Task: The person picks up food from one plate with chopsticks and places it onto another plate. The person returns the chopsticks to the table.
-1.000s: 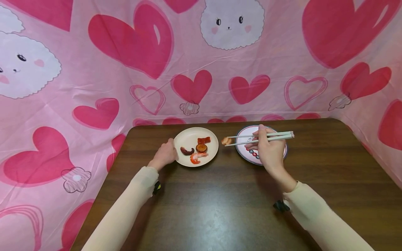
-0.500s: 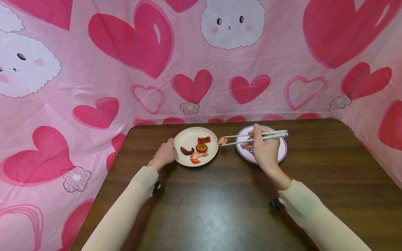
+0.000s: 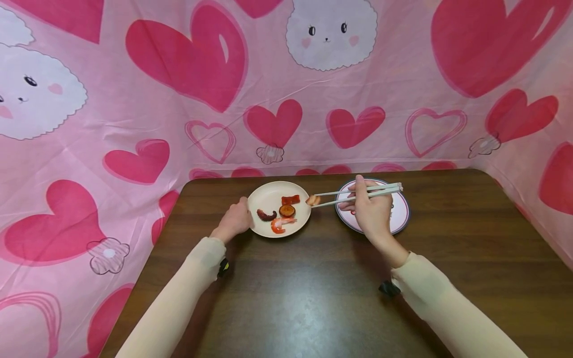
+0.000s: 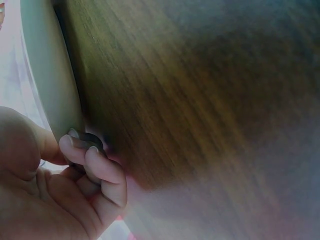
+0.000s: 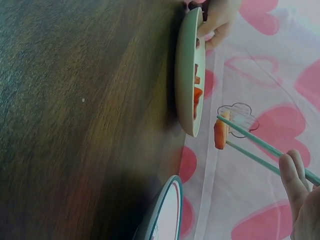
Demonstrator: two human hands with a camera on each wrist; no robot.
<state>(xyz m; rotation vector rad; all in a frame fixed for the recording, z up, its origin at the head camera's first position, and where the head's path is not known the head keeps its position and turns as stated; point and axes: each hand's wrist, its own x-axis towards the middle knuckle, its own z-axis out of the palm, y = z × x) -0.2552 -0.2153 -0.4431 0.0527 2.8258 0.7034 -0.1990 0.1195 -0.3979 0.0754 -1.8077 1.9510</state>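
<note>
In the head view my left hand [image 3: 235, 219] holds the left rim of a cream plate [image 3: 264, 195]. The left wrist view shows its thumb and curled fingers [image 4: 107, 167] at the rim. On the plate lie a shrimp [image 3: 278, 226], a dark curled octopus tentacle [image 3: 266, 216], a round brown mushroom-like slice [image 3: 287, 211] and a red strip [image 3: 290, 199]. My right hand [image 3: 375, 214] grips pale green chopsticks [image 3: 331, 203]. Between their tips is an orange-tan food piece [image 3: 313, 200], overlapping the plate's right rim; the right wrist view shows this piece [image 5: 221, 132] held above plate level.
A white plate [image 3: 400, 211] with a blue rim and printed pattern sits right of the cream plate, partly hidden under my right hand. Both plates stand near the far edge of a dark wooden table [image 3: 286, 298]. Pink heart-print cloth [image 3: 309, 124] hangs behind and at the sides.
My right hand has moved left with the chopsticks, bringing the food piece from the gap between the plates to the cream plate's right rim. My left hand has stayed in place.
</note>
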